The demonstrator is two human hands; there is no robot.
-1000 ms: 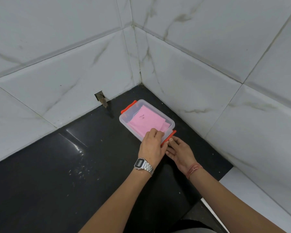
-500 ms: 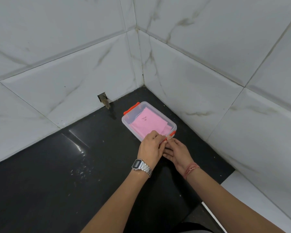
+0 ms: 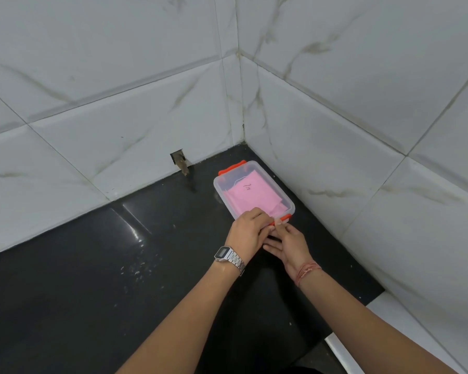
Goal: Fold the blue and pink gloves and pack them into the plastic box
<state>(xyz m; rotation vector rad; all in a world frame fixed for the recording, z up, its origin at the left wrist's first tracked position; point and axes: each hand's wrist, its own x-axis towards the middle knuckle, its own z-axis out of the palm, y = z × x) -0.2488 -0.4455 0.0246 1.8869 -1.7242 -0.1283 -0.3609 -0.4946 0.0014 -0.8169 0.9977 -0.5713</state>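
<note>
A clear plastic box (image 3: 222, 182) with its lid on sits on the black counter in the corner of the tiled walls. Folded pink gloves (image 3: 250, 194) show through the lid; no blue glove is visible. One orange latch (image 3: 231, 167) is at the far end, another orange latch (image 3: 284, 218) at the near end. My left hand (image 3: 247, 233), with a metal watch on the wrist, rests on the near edge of the lid, fingers curled. My right hand (image 3: 288, 242) touches the near latch with its fingertips, the other fingers spread.
White marble-look wall tiles (image 3: 335, 147) close in behind and to the right of the box. A small hole in the wall (image 3: 179, 161) lies left of the box. The black counter (image 3: 92, 279) stretches left and toward me; its edge (image 3: 343, 354) is at lower right.
My hands have drawn together at the near latch. The latch stood out a second ago and now lies closer against the box.
</note>
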